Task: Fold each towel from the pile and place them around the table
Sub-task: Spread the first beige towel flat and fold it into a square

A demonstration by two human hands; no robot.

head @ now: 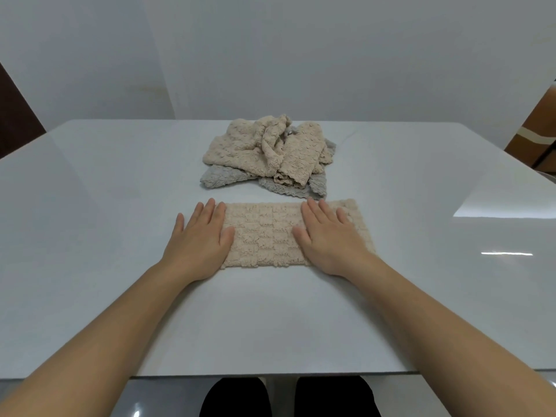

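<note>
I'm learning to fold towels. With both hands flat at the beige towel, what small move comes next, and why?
Probably grip one short end and fold it across to the other: the towel is a long flat strip, left hand and right hand open.

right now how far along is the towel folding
Done: no finished towel shows anywhere else on the table. In hand: one beige towel lies as a flat strip, with the left hand at its left end and the right hand flat on its right half. Left: the pile behind it, beige and grey towels, all crumpled.
</note>
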